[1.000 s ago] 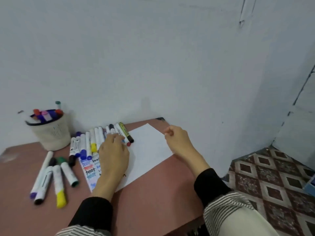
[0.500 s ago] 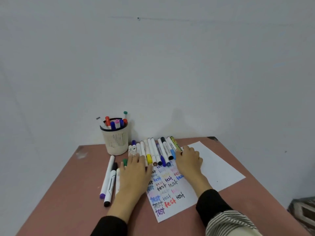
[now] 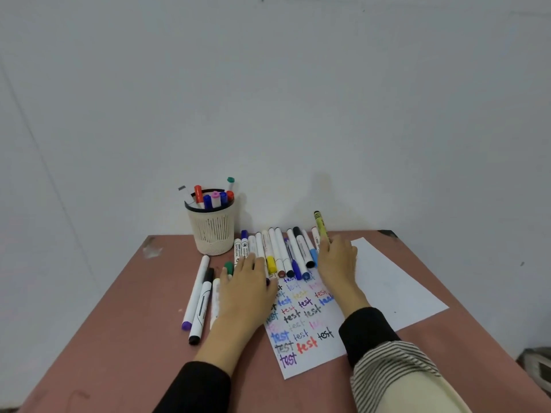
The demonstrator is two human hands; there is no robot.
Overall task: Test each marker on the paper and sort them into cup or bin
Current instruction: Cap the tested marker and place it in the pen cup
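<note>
I am at the pick-up stage of one test cycle. My right hand (image 3: 337, 260) is curled round the lower end of a yellow-green marker (image 3: 319, 226), which stands nearly upright, its top tilted slightly left, at the right end of the row of markers (image 3: 280, 251). My left hand (image 3: 247, 290) lies flat with relaxed fingers across the near ends of the row's left part and grips nothing.

Judgement: the next move calls for uncapping this marker, which needs the left hand to come across, then drawing a stroke on the paper (image 3: 387, 281).

The paper lies on the worktop (image 3: 125, 323) in front of me. Its left half carries many "test" words in red, blue, black, purple and fainter colours; its right half is bare, so room remains for more strokes.

The row lies at the paper's far edge, markers side by side, caps mostly toward me. The cup (image 3: 212, 231), a pale slotted holder just left of the row, already holds several markers upright. Four more markers (image 3: 200, 299) lie loose on the worktop left of my left hand. No bin is in view.
</note>
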